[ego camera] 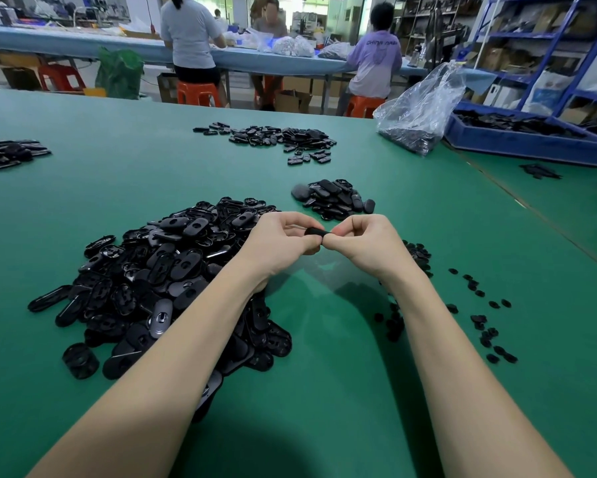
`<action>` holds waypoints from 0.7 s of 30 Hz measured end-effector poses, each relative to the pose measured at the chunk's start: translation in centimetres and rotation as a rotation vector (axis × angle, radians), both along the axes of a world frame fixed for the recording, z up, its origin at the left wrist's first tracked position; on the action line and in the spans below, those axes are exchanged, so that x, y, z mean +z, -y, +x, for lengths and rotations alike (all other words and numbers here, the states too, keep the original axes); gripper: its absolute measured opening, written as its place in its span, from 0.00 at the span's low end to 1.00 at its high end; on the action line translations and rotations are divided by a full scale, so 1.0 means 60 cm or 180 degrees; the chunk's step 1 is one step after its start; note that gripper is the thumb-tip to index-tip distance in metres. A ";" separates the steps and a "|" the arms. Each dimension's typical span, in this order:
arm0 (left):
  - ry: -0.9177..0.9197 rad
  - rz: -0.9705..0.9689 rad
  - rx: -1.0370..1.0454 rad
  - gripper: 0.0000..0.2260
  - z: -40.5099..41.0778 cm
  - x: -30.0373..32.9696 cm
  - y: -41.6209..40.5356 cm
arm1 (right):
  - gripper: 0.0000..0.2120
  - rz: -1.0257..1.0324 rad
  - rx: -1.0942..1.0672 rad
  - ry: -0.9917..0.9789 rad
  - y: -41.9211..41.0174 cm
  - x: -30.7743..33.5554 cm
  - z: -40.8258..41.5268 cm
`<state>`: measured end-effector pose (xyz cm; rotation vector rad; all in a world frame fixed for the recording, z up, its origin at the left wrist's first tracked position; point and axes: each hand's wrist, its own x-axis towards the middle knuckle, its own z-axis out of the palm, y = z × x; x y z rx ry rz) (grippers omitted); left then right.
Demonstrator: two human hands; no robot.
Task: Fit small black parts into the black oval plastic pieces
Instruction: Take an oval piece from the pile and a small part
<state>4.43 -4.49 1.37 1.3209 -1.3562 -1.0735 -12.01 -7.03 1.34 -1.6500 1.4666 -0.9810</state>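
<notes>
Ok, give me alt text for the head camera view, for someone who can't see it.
Left hand and right hand together pinch a black oval piece above a green table. A big pile of oval pieces lies left, small black parts right.

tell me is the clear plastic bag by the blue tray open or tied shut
Open: the clear plastic bag has its loose mouth standing up untied, beside the blue tray.
</notes>
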 end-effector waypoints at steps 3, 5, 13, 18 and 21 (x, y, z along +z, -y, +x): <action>0.0107 0.0034 0.0051 0.07 0.000 -0.003 0.001 | 0.09 -0.0001 -0.0039 -0.0041 -0.001 -0.005 0.004; 0.0134 0.0042 0.0073 0.07 0.000 -0.005 0.001 | 0.09 0.0015 -0.0066 -0.0049 -0.001 -0.007 0.005; 0.0019 0.0006 0.0053 0.08 0.003 -0.009 0.006 | 0.10 0.0003 -0.0011 0.0136 -0.003 -0.007 0.007; -0.0452 0.0031 0.0217 0.07 0.011 -0.012 0.011 | 0.07 -0.0246 0.0361 0.0079 -0.003 0.001 -0.004; -0.0524 0.0116 0.0282 0.08 0.012 -0.016 0.015 | 0.09 -0.0660 0.0366 -0.0280 -0.002 -0.003 -0.001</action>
